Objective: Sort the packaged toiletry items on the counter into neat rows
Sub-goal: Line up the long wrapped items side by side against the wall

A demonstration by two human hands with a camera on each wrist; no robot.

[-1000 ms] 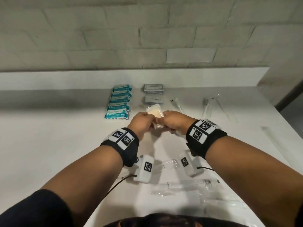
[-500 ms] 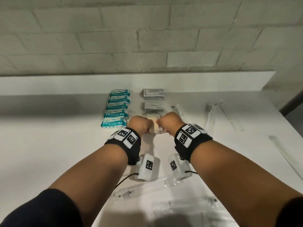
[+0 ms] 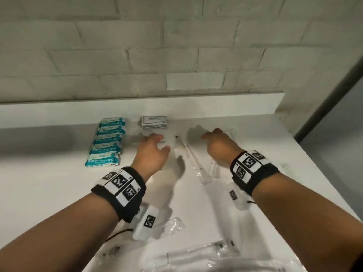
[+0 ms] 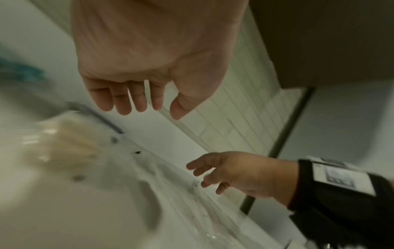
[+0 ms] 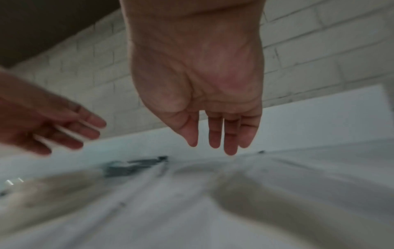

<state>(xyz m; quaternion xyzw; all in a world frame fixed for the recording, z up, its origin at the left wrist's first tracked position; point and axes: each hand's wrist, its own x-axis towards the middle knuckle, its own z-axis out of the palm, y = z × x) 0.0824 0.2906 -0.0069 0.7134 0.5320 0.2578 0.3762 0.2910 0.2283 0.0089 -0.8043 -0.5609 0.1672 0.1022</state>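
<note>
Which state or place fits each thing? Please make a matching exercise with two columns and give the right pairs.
Things:
1. teal packets
2. grey sachets
3. left hand
4. clear long wrapper

Places or states:
a. stacked nearest the wall
b. between the two hands
c. overlapping row on the left
d. fingers straight, holding nothing

Pairs: 1-c, 2-a, 3-d, 4-b
</note>
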